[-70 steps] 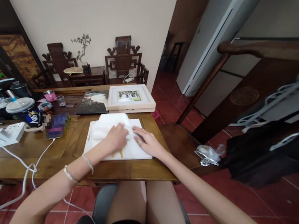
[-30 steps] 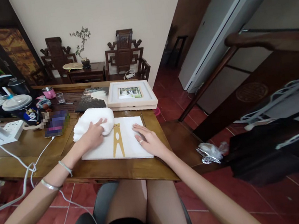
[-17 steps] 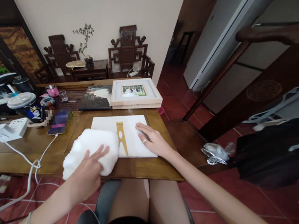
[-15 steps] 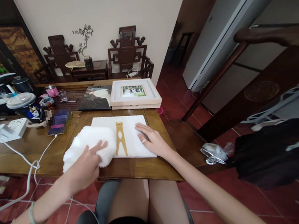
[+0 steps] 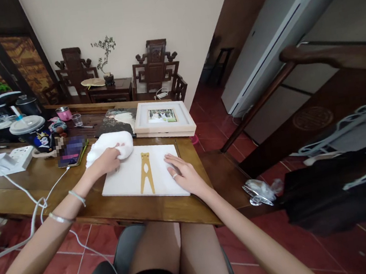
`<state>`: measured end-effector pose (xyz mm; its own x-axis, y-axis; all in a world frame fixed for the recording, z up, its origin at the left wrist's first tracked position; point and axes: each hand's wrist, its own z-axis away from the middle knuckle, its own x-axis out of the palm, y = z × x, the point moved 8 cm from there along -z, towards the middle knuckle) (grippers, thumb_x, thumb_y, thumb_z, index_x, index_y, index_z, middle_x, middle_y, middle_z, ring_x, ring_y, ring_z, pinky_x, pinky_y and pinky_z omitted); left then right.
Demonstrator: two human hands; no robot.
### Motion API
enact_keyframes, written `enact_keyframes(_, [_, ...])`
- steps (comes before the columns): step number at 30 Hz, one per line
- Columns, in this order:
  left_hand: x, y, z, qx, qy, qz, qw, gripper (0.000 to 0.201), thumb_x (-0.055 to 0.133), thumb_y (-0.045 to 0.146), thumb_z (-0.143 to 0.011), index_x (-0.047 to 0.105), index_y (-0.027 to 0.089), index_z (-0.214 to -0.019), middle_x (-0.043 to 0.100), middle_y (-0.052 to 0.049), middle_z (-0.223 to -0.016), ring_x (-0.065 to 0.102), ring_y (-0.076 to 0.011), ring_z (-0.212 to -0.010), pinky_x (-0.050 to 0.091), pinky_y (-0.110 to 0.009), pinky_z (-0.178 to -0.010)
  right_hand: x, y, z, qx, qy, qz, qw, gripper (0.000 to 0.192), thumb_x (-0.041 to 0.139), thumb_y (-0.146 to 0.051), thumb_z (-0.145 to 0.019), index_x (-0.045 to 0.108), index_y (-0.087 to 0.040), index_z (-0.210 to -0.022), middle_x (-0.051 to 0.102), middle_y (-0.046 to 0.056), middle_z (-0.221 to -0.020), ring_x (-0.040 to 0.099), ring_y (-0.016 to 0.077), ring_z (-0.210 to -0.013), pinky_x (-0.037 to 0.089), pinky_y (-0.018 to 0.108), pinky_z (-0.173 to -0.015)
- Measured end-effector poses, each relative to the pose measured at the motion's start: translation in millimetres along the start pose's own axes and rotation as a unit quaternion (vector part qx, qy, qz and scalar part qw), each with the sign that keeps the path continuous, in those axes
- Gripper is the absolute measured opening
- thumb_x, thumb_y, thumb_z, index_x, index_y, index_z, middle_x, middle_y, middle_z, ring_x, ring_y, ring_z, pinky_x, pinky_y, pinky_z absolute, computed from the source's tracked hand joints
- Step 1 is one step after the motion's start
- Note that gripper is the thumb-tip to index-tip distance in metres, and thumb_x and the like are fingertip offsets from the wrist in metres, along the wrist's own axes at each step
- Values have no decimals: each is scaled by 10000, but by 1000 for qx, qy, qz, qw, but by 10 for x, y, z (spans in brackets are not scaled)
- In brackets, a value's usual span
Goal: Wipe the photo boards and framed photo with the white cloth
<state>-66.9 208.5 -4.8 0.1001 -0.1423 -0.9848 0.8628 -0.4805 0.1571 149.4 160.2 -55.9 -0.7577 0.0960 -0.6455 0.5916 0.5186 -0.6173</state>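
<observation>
The left hand [image 5: 109, 160] comes in from the lower left, palm down, fingers curled into a white cloth [image 5: 106, 142] in a closed grip. The cloth covers the upper left of a white board [image 5: 124, 180] at mid-frame. The right hand [image 5: 187, 177], from the lower right, lies flat along the board's right edge, grip loose and unfilled, fingertips towards the upper left. Between the hands shows a gold figure [image 5: 144, 159] on the board.

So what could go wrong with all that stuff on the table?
The white towel under the left hand could bump the nearby smartphone. The left forearm might snag the white charging cable, which hangs off the table, and tug the smartphone. If the right hand lifts, the white board could slide.
</observation>
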Motion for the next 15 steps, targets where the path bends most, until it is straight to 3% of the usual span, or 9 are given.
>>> enact_keyframes(5, [221, 323, 664, -27, -56, -33, 998, 467, 367, -47, -707, 638, 82, -1065, 289, -119, -1526, 174, -249, -1444, 223, -469, -1150, 1, -5, 4, 5, -8, 3, 1000, 383, 465, -249, -882, 622, -141, -1214, 563, 146, -1337, 467, 252, -1301, 336, 484, -1120])
enact_keyframes(10, [379, 716, 1365, 10, -100, -10, 995, 537, 365, -73, -662, 670, 158, -1039, 196, -20, -1557, 121, -215, -1452, 159, -479, -1181, 1, -2, 8, 7, -6, -1, 1000, 380, 481, -241, -874, 621, -165, -1220, 563, 127, -1343, 463, 259, -1304, 331, 497, -1120])
enact_keyframes(12, [381, 767, 1412, 17, -103, -2, 995, 536, 358, -71, -677, 666, 165, -1047, 186, -12, -1557, 129, -203, -1450, 164, -470, -1181, 7, 0, 8, 7, -7, 2, 1000, 382, 478, -242, -876, 621, -151, -1218, 563, 138, -1340, 461, 260, -1305, 334, 493, -1119])
enact_keyframes(15, [335, 709, 1173, 24, -101, -14, 995, 550, 354, -65, -694, 633, 148, -1118, 219, -41, -1550, 123, -198, -1450, 201, -462, -1167, 10, 2, 7, 8, -3, -1, 1000, 377, 479, -241, -876, 624, -167, -1216, 568, 127, -1337, 465, 259, -1302, 336, 502, -1116])
